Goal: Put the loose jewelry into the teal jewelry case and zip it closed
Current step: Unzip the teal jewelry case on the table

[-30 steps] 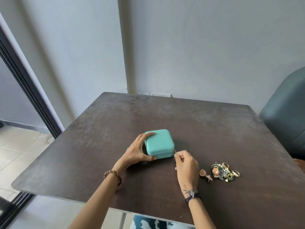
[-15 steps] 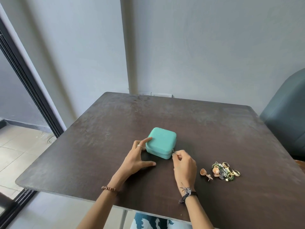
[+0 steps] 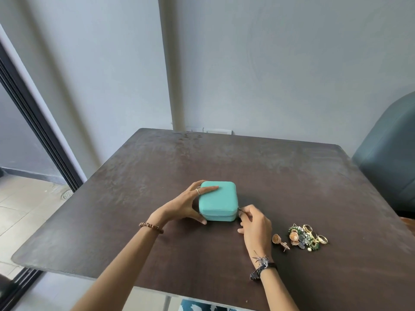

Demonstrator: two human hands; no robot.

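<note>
The teal jewelry case lies flat on the dark table, its lid down. My left hand grips its left side, one finger lying across the lid and the thumb at the front lower corner. My right hand pinches the small zipper pull at the case's front right corner. A heap of loose jewelry, gold rings and green and orange earrings, lies on the table to the right of my right hand, apart from it.
A grey-blue chair stands at the table's right side. The near table edge runs under my forearms. A dark sliding-door frame and tiled floor are to the left. A wall rises behind the table.
The case has turned so that its front faces me squarely. My left hand now reaches over its lid. My right hand stays at the zipper pull on the front right corner.
</note>
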